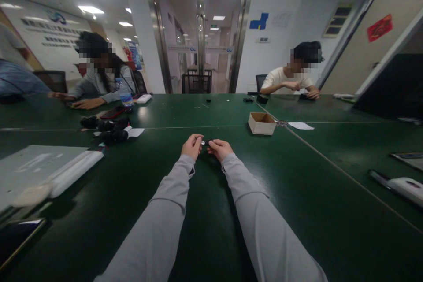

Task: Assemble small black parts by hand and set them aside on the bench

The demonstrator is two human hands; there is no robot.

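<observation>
Just above the table, both hands meet on a small black stick with a silvery end [206, 142], which looks like a USB stick. The fingers of my left hand [191, 146] are pinched at its left, silvery end. My right hand [221, 149] grips the black part between thumb and fingers. Both ends of the stick are partly hidden by the fingers, so its full shape cannot be made out. Ahead and to the right of my hands is an open cardboard box [261, 124].
On the green table [205, 194], black items [112, 130] and a water bottle [125, 93] stand left. Nearer lie a grey-white flat device [49, 169] and a phone [20, 240]. A white device [406, 187] lies right. Two people [105, 70] [291, 77] sit across.
</observation>
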